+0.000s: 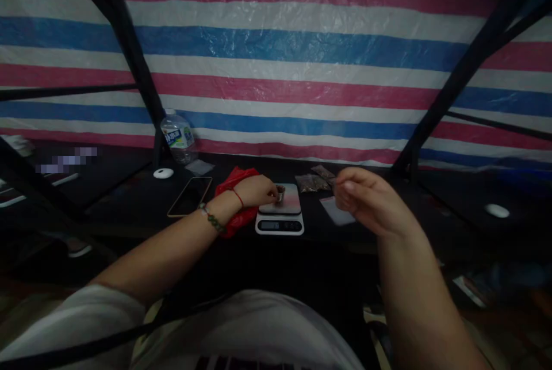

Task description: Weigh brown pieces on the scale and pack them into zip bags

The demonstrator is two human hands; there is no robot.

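Risk we see: left hand [255, 190] pinching a small metal cup [280, 194] on the scale [280, 216] could tip it; right hand [366, 200], fingers curled, holds nothing we can tell.

I find no legible text. The bottle [177, 137] carries a blue-and-white label with lettering too small and blurred for me to read. The display on the scale [280, 224] in front of me is dark; I make out no digits on it.
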